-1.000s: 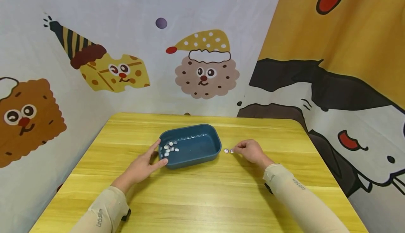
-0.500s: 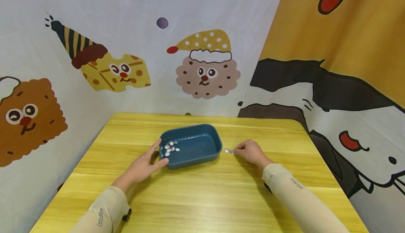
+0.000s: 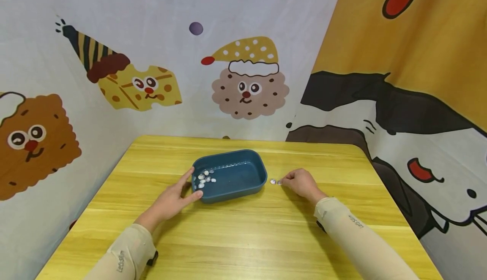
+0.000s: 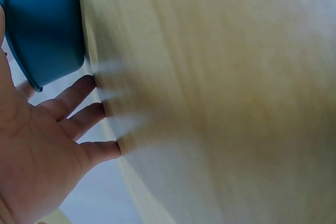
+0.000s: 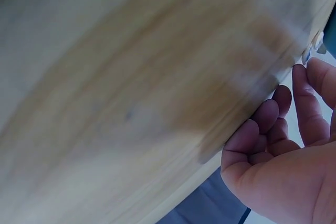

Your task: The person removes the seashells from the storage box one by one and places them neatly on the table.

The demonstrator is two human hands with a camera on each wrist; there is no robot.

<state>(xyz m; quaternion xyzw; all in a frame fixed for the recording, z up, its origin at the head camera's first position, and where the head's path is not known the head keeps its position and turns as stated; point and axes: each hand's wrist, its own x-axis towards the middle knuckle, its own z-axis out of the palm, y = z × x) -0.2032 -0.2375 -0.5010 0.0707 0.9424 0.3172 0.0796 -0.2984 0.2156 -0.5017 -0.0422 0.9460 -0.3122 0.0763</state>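
Observation:
A dark blue rectangular tray [image 3: 232,194] sits on the table, with several small white seashells [image 3: 201,176] gathered at its left end. My left hand [image 3: 167,200] spans that end, thumb and index finger extended against the corners. In the left wrist view its other fingers [image 4: 79,121] reach down to the tabletop beside the tray [image 4: 44,30]. Right of the tray, my right hand [image 3: 301,182] pinches a small pale shell [image 3: 279,183] at the table surface between thumb and index fingertips. Another shell [image 3: 272,181] lies between it and the tray.
The yellow wood-grain table [image 3: 243,237] has its far edge against a white cloth wall [image 3: 152,39] printed with cartoon figures. An orange printed cloth [image 3: 361,31] hangs along the right side.
Both hands stay nearly in place. The right fingertips shift very slightly at the shell, and the head view drifts a little.

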